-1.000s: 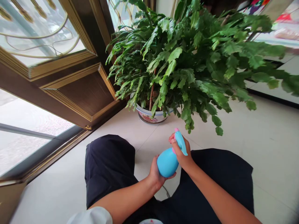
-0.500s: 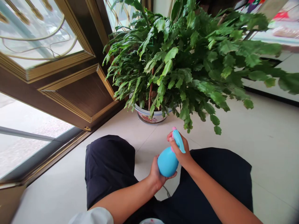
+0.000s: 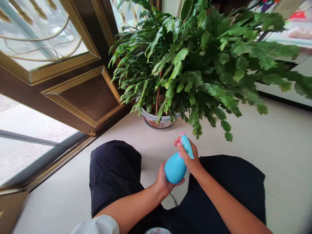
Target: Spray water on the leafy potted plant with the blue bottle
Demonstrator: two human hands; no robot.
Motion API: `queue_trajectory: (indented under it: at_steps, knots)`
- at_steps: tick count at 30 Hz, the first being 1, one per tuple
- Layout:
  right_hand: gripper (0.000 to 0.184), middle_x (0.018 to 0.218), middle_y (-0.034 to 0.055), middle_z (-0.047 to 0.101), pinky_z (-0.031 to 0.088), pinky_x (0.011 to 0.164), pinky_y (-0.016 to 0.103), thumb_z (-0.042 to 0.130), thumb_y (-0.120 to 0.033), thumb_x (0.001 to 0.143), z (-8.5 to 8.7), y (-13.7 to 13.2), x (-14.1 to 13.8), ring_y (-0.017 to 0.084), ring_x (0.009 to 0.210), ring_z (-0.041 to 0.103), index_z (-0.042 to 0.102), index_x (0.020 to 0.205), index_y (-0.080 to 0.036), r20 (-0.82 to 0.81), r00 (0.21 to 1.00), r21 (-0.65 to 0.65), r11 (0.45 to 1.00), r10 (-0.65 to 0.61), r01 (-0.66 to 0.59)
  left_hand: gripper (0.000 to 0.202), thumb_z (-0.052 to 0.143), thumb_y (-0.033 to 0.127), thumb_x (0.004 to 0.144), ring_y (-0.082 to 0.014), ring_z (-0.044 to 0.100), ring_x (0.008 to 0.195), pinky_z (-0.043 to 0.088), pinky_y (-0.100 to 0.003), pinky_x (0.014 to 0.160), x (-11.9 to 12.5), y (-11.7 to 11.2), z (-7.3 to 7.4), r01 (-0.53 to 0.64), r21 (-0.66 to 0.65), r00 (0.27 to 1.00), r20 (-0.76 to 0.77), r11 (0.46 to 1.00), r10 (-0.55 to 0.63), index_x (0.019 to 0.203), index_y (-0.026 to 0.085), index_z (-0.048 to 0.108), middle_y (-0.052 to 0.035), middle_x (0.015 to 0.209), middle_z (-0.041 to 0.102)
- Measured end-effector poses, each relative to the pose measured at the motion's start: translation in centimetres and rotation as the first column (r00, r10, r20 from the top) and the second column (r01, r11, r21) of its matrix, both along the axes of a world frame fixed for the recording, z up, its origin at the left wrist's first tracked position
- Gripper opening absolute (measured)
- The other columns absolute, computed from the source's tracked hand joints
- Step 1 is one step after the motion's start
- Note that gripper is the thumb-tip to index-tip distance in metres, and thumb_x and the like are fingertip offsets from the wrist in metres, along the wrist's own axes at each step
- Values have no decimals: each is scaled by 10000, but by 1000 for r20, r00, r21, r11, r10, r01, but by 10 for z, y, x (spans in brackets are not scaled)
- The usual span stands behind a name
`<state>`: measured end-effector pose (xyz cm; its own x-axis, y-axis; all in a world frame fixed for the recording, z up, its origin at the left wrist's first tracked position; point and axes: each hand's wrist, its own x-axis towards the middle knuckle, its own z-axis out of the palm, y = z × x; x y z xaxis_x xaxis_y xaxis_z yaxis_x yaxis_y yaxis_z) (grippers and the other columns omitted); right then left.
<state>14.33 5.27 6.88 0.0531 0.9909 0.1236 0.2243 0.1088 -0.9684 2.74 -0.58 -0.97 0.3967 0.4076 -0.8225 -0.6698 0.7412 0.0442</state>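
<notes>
Pale tiled floor (image 3: 285, 152) extends around you on every side. Beyond your knees, a broad leafy green plant (image 3: 195, 68) spreads across the upper part of the view, its longest stems arching to the right. To the left stands a brown door (image 3: 90, 96) with gold-edged moulding and a glazed section above its lower panel. Your legs, in dark trousers (image 3: 114, 175), are parted, with a knee to either side of your hands. The plant's pot (image 3: 162, 121), pale with a reddish pattern, sits on the floor ahead of you. Between your knees is the blue spray bottle (image 3: 175, 169), held tilted, its top leaning away from you and to the right, near the lowest leaves but apart from them. Your left hand (image 3: 162, 182) supports the rounded body from the left and below, its grip holding the bottle. Your right hand (image 3: 191, 159) has its grip closed around the neck and spray head. A small pink tip (image 3: 182, 133) crowns the head.
</notes>
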Motion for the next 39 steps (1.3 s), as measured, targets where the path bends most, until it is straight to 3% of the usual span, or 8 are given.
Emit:
queue_trajectory:
  at_steps: [9, 15, 21, 24, 30, 34, 39]
  knots:
    - [233, 719, 2, 592, 462, 615, 299, 525, -418, 938, 2, -1, 0, 165, 627, 541, 567, 812, -226, 52, 998, 59, 998, 32, -35, 537, 404, 506, 933, -300, 632, 944, 502, -503, 867, 2, 0, 16, -24, -5, 999, -46, 1000, 24, 1327, 154, 500, -151, 1114, 631]
    - [188, 923, 46, 673, 520, 759, 341, 547, -406, 930, 12, 0, -7, 192, 770, 619, 605, 908, -228, 15, 974, 147, 963, 225, -225, 456, 448, 479, 940, -273, 641, 913, 522, -464, 846, 0, -2, 20, -211, 68, 967, -131, 975, 218, 1311, 222, 509, -108, 1117, 643]
    - [170, 833, 48, 624, 529, 731, 360, 539, -386, 927, 18, -4, -12, 210, 762, 613, 584, 888, -226, 39, 970, 244, 939, 239, -241, 389, 471, 461, 937, -267, 641, 979, 517, -378, 827, -4, -2, 24, -294, 148, 945, -101, 944, 310, 1224, 220, 573, -86, 1096, 651]
    - [188, 808, 44, 608, 515, 691, 342, 532, -389, 935, 18, -2, -15, 201, 746, 603, 575, 863, -221, 27, 971, 256, 937, 240, -238, 374, 475, 455, 935, -259, 648, 951, 519, -375, 822, -6, -1, 27, -304, 142, 942, -105, 942, 319, 1197, 210, 582, -84, 1070, 660]
    - [138, 881, 37, 621, 510, 756, 337, 540, -355, 948, 16, 7, -19, 186, 780, 593, 588, 930, -227, -22, 955, 227, 932, 296, -283, 384, 464, 466, 935, -256, 657, 860, 538, -438, 814, -7, -1, 27, -289, 126, 949, -96, 949, 301, 1200, 207, 563, -92, 1039, 673]
    - [154, 801, 10, 562, 497, 732, 337, 530, -350, 964, 17, 6, -17, 163, 684, 539, 565, 876, -229, -9, 951, 241, 924, 308, -297, 416, 475, 473, 931, -271, 665, 901, 543, -441, 816, -7, -3, 27, -279, 138, 953, -84, 950, 292, 1236, 203, 559, -111, 1097, 673]
    - [176, 820, 20, 598, 510, 756, 350, 549, -384, 958, 16, 7, -15, 178, 724, 582, 596, 895, -227, -40, 952, 220, 932, 304, -289, 446, 498, 477, 922, -273, 666, 955, 540, -420, 835, -5, -4, 21, -291, 126, 950, -79, 948, 302, 1275, 211, 557, -102, 1130, 672]
